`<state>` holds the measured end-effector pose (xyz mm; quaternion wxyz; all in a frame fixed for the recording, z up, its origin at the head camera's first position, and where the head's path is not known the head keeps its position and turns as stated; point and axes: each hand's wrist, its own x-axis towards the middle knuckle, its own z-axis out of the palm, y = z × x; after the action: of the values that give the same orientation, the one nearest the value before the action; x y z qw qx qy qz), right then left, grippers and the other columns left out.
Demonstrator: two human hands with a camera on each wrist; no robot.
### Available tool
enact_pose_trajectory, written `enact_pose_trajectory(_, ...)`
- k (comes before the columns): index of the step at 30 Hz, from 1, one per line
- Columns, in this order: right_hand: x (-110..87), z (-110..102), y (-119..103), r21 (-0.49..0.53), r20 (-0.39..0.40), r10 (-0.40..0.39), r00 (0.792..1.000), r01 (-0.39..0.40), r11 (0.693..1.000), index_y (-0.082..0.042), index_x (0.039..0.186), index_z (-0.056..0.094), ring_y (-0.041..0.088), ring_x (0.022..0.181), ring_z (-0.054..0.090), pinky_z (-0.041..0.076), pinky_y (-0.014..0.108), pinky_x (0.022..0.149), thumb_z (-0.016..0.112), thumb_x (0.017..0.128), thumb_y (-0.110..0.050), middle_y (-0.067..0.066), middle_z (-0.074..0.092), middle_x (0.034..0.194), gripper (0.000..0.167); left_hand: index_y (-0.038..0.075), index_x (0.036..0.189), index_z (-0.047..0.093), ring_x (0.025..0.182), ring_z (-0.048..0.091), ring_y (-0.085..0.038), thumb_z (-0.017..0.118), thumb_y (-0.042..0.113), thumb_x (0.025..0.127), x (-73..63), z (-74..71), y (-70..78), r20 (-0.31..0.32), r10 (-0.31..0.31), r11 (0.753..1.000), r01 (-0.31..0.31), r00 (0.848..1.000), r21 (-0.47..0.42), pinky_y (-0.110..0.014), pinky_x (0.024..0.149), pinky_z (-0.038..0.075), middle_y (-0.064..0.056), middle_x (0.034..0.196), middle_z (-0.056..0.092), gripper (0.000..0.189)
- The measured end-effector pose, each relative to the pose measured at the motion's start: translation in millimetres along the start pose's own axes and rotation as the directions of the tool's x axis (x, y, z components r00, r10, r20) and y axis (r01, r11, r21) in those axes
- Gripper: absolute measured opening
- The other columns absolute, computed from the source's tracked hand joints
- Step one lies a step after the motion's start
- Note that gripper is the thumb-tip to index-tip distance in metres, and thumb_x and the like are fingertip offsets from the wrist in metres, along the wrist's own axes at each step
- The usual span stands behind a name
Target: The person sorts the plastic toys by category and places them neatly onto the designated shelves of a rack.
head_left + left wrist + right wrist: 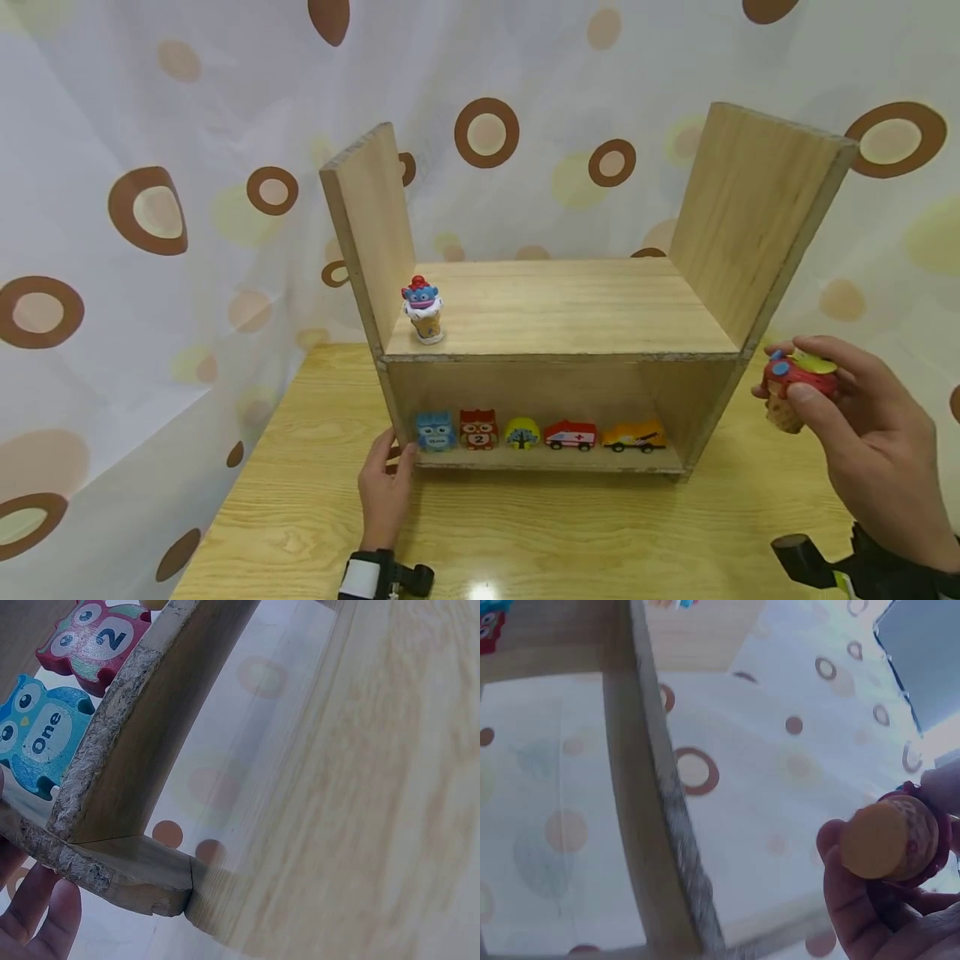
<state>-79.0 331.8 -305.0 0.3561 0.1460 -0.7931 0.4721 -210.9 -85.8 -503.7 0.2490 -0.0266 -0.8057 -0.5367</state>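
A wooden shelf [555, 310] with two levels stands on the table. My left hand [386, 487] grips the lower end of its left side panel, fingers on both faces of the board, beside a blue owl block [436, 432]. Right of the shelf, my right hand [877, 425] holds up an ice-cream-cone figurine [783, 408] with a red top, blue eyes and a yellow-green piece, between thumb and fingers. The cone's round base [871, 841] faces the right wrist camera. Another cone figurine [426, 317], blue-faced with a red top, stands at the upper level's left front.
Along the lower level sit a red owl block [478, 429], a yellow tree block [522, 433], a red-and-white ambulance [570, 435] and an orange truck [634, 437]. Tall side panels [761, 208] rise above the upper level. Patterned cloth [540, 67] hangs behind the table [525, 533].
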Motion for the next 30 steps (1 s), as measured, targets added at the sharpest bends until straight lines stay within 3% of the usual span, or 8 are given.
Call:
enact_pose_trajectory(4, 17.8, 22, -14, 0.155, 0.048, -0.049, 0.998, 0.041, 0.987, 0.008, 0.14, 0.046, 0.0, 0.088, 0.066, 0.05, 0.009, 0.071, 0.051, 0.091, 0.019, -0.004, 0.061, 0.12, 0.05, 0.016, 0.133, 0.062, 0.102, 0.066, -0.022, 0.064, 0.018, 0.097, 0.3, 0.0, -1.5, -0.003, -0.013, 1.0, 0.013, 1.0, -0.003, -0.025, 0.077, 0.053, -0.006, 0.128, 0.066, 0.036)
enact_pose_trajectory(6, 27.5, 34, -17, 0.295, 0.069, -0.101, 0.993, 0.076, 0.952, 0.011, 0.137, 0.046, 0.002, 0.089, 0.068, 0.052, 0.01, 0.071, 0.054, 0.09, 0.019, 0.0, 0.063, 0.12, 0.049, 0.016, 0.132, 0.062, 0.101, 0.066, -0.021, 0.064, 0.017, 0.097, 0.8, 0.4, -3.2, -0.01, -0.004, 1.0, 0.004, 1.0, 0.0, -0.025, 0.076, 0.054, -0.005, 0.127, 0.067, 0.036)
enact_pose_trajectory(9, 40.7, 52, -22, 0.359, 0.076, -0.154, 0.985, 0.117, 0.926, 0.011, 0.137, 0.048, 0.004, 0.088, 0.066, 0.052, 0.01, 0.071, 0.057, 0.088, 0.019, 0.003, 0.062, 0.119, 0.05, 0.016, 0.132, 0.063, 0.099, 0.066, -0.021, 0.065, 0.016, 0.096, 1.2, 1.0, -5.4, -0.019, 0.024, 1.0, -0.025, 1.0, -0.008, -0.024, 0.075, 0.054, -0.006, 0.126, 0.067, 0.035)
enact_pose_trajectory(12, 53.1, 68, -27, 0.346, 0.083, -0.157, 0.984, 0.119, 0.93, 0.007, 0.14, 0.048, 0.005, 0.087, 0.066, 0.052, 0.01, 0.071, 0.058, 0.086, 0.022, 0.003, 0.063, 0.119, 0.057, 0.015, 0.131, 0.063, 0.098, 0.067, -0.022, 0.065, 0.015, 0.096, 0.9, 1.4, -5.8, -0.026, 0.045, 0.999, -0.046, 0.999, -0.016, -0.024, 0.074, 0.054, -0.006, 0.125, 0.068, 0.036)
enact_pose_trajectory(17, 68.4, 90, -35, 0.173, 0.126, -0.084, 0.989, 0.061, 0.983, -0.005, 0.142, 0.048, 0.002, 0.084, 0.067, 0.053, 0.01, 0.072, 0.064, 0.082, 0.02, -0.005, 0.064, 0.117, 0.066, 0.015, 0.131, 0.063, 0.098, 0.068, -0.024, 0.065, 0.015, 0.096, 0.6, 2.4, -3.6, -0.024, 0.058, 0.998, -0.059, 0.998, -0.021, -0.024, 0.074, 0.055, -0.007, 0.124, 0.068, 0.035)
enact_pose_trajectory(23, 81.8, 111, -37, 0.169, 0.169, -0.084, 0.982, 0.055, 0.984, 0.0, 0.134, 0.051, 0.003, 0.086, 0.067, 0.054, 0.012, 0.073, 0.066, 0.084, 0.015, -0.005, 0.064, 0.118, 0.055, 0.016, 0.132, 0.062, 0.1, 0.067, -0.023, 0.064, 0.017, 0.096, 1.3, 3.5, -1.9, -0.009, 0.017, 1.0, -0.017, 1.0, -0.022, -0.025, 0.076, 0.055, -0.005, 0.126, 0.067, 0.035)
enact_pose_trajectory(28, 91.2, 129, -38, 0.129, 0.201, -0.069, 0.977, 0.043, 0.991, 0.0, 0.131, 0.052, 0.001, 0.084, 0.065, 0.053, 0.013, 0.075, 0.069, 0.087, 0.007, -0.016, 0.064, 0.115, 0.048, 0.016, 0.132, 0.062, 0.1, 0.067, -0.023, 0.065, 0.015, 0.096, 1.4, 2.8, -1.8, -0.013, 0.002, 1.0, -0.002, 1.0, -0.02, -0.025, 0.075, 0.055, -0.006, 0.127, 0.067, 0.037)
enact_pose_trajectory(30, 95.7, 136, -38, 0.123, 0.211, -0.068, 0.975, 0.043, 0.992, 0.001, 0.13, 0.053, 0.002, 0.085, 0.064, 0.052, 0.013, 0.076, 0.069, 0.087, 0.004, -0.015, 0.064, 0.114, 0.046, 0.015, 0.132, 0.062, 0.1, 0.067, -0.024, 0.065, 0.015, 0.096, 1.7, 2.2, -2.1, -0.014, 0.003, 1.0, -0.003, 1.0, -0.023, -0.025, 0.075, 0.055, -0.007, 0.127, 0.067, 0.037)
